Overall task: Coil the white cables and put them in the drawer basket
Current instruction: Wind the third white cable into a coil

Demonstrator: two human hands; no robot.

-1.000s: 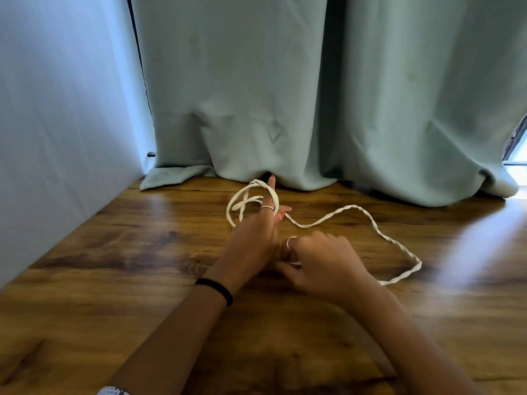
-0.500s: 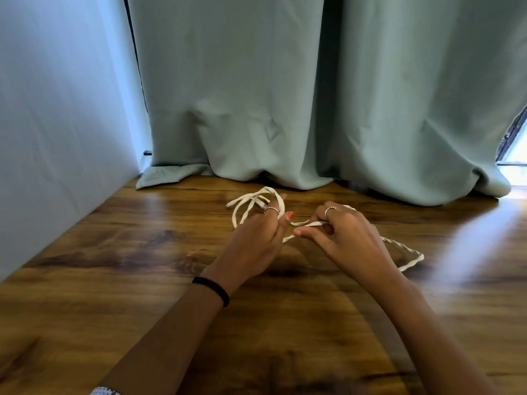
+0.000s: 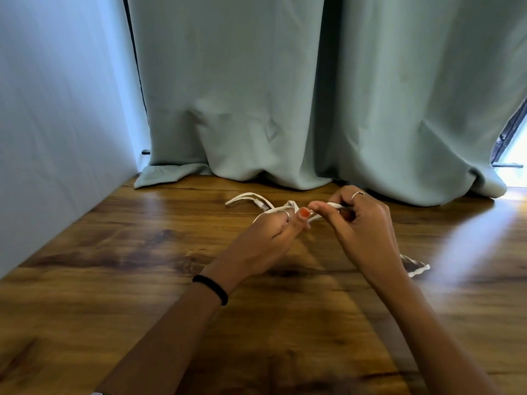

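Both hands meet over the wooden surface [image 3: 119, 280], near its far edge. The left hand [image 3: 265, 240] grips a bundle of loops of the white cable [image 3: 242, 197], thumb on top, its plug end lying just beyond the fingers. The right hand [image 3: 362, 226] pinches a strand of the same cable between thumb and curled fingers. A twisted stretch of cable shows past the right wrist. A green curtain [image 3: 256, 95] hangs along the far edge; a black band [image 3: 211, 289] circles the left wrist.
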